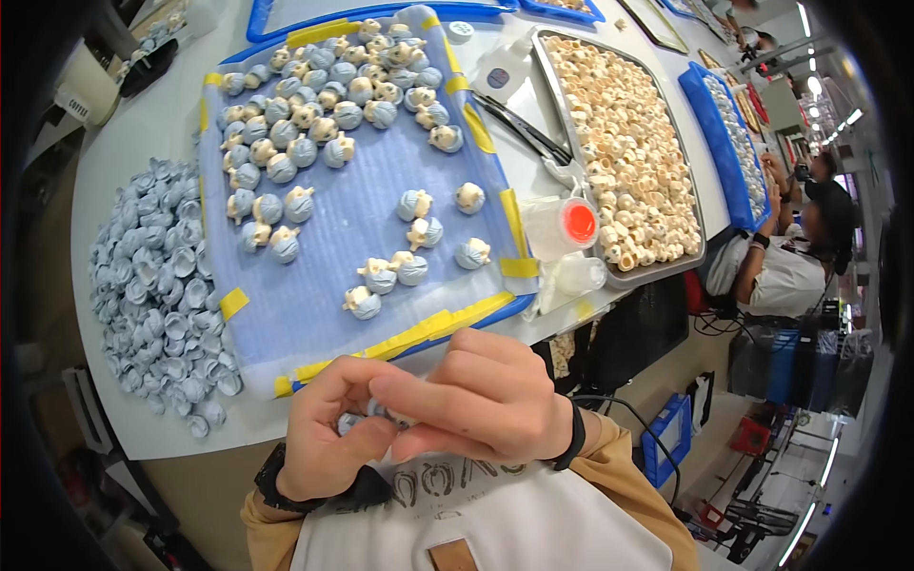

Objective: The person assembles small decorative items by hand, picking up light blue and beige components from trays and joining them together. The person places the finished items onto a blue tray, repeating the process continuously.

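Note:
Close to my body, below the tray's front edge, my left hand (328,428) and my right hand (495,404) meet with bent fingers. Between them they pinch a small doll head with a blue hair piece (350,423); fingers cover most of it. Beyond them lies a blue tray lined with a translucent sheet (324,285) and edged in yellow tape. Many blue-and-cream doll heads (347,115) crowd its far left part, and several more (379,276) sit loosely nearer me. A heap of blue hollow shells (157,295) covers the table on the left.
A metal tray (659,271) of cream doll-head parts stands at the right. Between the trays are a white bottle (503,71), black tweezers-like tools (524,128) and a container with a red-orange end (579,221). Farther right, a co-worker (785,271) sits by a blue tray (728,186).

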Demonstrator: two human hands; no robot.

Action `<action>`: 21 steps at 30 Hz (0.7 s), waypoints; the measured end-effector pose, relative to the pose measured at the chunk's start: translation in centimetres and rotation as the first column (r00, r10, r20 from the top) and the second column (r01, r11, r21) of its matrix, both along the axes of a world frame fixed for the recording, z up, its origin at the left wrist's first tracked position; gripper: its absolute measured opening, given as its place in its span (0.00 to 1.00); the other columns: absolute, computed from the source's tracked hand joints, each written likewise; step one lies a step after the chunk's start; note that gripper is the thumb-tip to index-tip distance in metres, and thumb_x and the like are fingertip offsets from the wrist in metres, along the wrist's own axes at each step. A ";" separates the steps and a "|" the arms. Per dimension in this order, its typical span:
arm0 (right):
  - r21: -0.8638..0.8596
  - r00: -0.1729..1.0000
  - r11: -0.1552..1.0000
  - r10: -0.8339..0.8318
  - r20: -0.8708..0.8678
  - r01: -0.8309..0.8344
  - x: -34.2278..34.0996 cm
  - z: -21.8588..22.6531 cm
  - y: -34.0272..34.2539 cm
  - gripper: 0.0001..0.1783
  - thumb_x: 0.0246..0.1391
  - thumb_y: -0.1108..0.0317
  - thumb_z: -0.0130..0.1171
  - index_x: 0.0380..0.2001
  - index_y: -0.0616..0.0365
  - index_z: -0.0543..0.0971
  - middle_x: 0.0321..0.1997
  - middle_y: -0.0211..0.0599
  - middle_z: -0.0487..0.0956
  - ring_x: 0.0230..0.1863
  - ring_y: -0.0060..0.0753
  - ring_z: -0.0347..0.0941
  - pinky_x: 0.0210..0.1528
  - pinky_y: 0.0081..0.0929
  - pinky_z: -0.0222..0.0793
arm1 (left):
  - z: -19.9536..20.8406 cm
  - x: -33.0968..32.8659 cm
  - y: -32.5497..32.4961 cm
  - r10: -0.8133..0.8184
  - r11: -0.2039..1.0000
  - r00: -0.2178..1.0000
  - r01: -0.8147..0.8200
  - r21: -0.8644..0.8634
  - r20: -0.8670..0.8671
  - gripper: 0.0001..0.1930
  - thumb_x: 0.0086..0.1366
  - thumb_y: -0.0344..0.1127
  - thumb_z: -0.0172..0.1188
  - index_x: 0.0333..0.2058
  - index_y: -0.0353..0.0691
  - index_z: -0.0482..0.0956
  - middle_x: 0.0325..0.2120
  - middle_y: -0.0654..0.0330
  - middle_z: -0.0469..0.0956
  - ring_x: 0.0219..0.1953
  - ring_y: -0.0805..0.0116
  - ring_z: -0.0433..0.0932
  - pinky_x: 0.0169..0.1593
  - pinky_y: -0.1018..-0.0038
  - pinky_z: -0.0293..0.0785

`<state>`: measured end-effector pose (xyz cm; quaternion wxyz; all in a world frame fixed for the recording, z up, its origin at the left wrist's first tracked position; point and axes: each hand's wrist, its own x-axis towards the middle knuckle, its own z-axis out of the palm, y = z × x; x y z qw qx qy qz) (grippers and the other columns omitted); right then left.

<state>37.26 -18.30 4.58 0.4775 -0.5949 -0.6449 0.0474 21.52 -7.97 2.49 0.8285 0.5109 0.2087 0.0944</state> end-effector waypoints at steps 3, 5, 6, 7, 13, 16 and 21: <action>0.036 0.999 0.999 -0.041 -0.014 0.041 -0.1 0.1 -0.1 0.20 0.40 0.61 0.68 0.37 0.60 0.80 0.24 0.28 0.72 0.18 0.24 0.63 0.19 0.20 0.59 | 0.2 0.6 -0.1 0.055 0.996 0.997 -0.051 -0.072 0.062 0.24 0.58 0.44 0.63 0.44 0.32 0.67 0.33 0.60 0.74 0.32 0.80 0.72 0.35 0.83 0.66; 0.093 0.997 0.994 -0.067 0.048 0.062 0.0 -0.4 -0.1 0.21 0.38 0.63 0.69 0.38 0.61 0.80 0.27 0.29 0.74 0.20 0.24 0.66 0.21 0.20 0.63 | 1.0 0.8 -0.1 0.048 0.992 0.999 -0.048 -0.120 -0.001 0.27 0.55 0.51 0.63 0.41 0.33 0.66 0.28 0.62 0.72 0.25 0.82 0.67 0.26 0.85 0.59; 0.123 0.994 0.990 -0.080 0.078 0.070 0.0 -0.7 -0.1 0.21 0.38 0.64 0.70 0.38 0.61 0.80 0.28 0.30 0.74 0.21 0.24 0.67 0.22 0.19 0.64 | 1.3 0.8 0.0 0.044 0.989 0.998 -0.048 -0.142 -0.033 0.29 0.54 0.54 0.63 0.39 0.34 0.65 0.25 0.63 0.71 0.21 0.83 0.65 0.22 0.86 0.56; 0.144 0.994 0.987 -0.078 0.082 0.066 -0.1 -0.8 0.0 0.23 0.35 0.67 0.66 0.38 0.64 0.79 0.28 0.32 0.73 0.21 0.26 0.67 0.22 0.20 0.65 | 1.4 0.8 0.0 0.039 0.985 0.997 -0.050 -0.165 -0.065 0.30 0.53 0.57 0.63 0.37 0.35 0.64 0.23 0.64 0.70 0.17 0.85 0.62 0.17 0.87 0.52; 0.137 0.999 0.990 -0.023 0.042 0.017 -0.1 -0.5 0.0 0.23 0.33 0.73 0.61 0.39 0.68 0.77 0.28 0.36 0.73 0.23 0.29 0.70 0.24 0.21 0.67 | 1.1 0.8 -0.1 0.070 0.977 0.997 -0.070 -0.201 -0.007 0.30 0.52 0.55 0.65 0.36 0.36 0.64 0.19 0.63 0.71 0.14 0.84 0.60 0.15 0.86 0.51; 0.066 1.000 0.998 0.015 0.018 -0.016 0.1 -0.2 -0.4 0.18 0.39 0.72 0.68 0.37 0.63 0.80 0.32 0.37 0.77 0.27 0.29 0.74 0.25 0.20 0.69 | 0.8 0.8 -0.3 0.088 0.976 0.996 -0.085 -0.199 0.008 0.29 0.52 0.55 0.66 0.36 0.36 0.64 0.19 0.62 0.71 0.13 0.84 0.60 0.15 0.86 0.52; 0.137 0.998 0.990 0.007 0.060 -0.015 2.8 1.2 -1.9 0.19 0.33 0.75 0.63 0.35 0.69 0.78 0.30 0.41 0.76 0.26 0.34 0.73 0.26 0.26 0.70 | 0.1 -0.1 0.3 -0.019 0.988 0.996 0.033 -0.152 0.091 0.26 0.56 0.47 0.64 0.43 0.31 0.66 0.28 0.57 0.74 0.25 0.78 0.72 0.30 0.82 0.70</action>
